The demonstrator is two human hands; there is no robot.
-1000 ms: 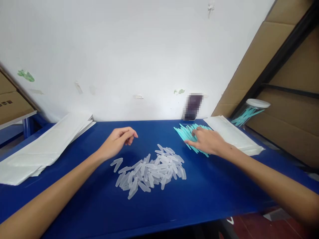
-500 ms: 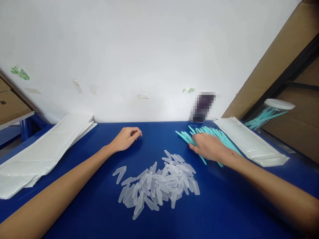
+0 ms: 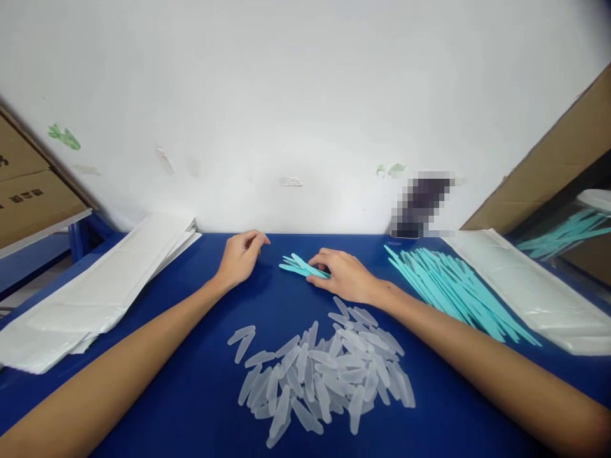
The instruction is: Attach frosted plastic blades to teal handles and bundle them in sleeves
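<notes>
My right hand (image 3: 340, 272) is closed on a small bunch of slim turquoise plastic sticks (image 3: 296, 264), shaped like eyebrow razor handles. Their tips stick out to the left, low over the blue table or on it. My left hand (image 3: 241, 256) rests across from it near the back edge, its fingers loosely curled and nothing visible in them. A larger pile of the same turquoise sticks (image 3: 453, 289) lies to the right, beyond my right forearm. Nearer to me, a heap of translucent white plastic caps (image 3: 329, 369) spreads over the table, and two caps (image 3: 243, 342) lie apart at its left.
White plastic bags (image 3: 105, 286) are stacked on the left, and more white bags (image 3: 525, 286) lie at right. A clear jar of turquoise sticks (image 3: 568, 232) stands at the far right. Behind the blue table (image 3: 181, 394) rises a white wall (image 3: 286, 95), with a blurred-out dark object (image 3: 422, 203) against it.
My right hand has moved left from the turquoise pile to the table's middle, carrying a bunch of sticks. My left hand stays near its place. The view has turned slightly left.
</notes>
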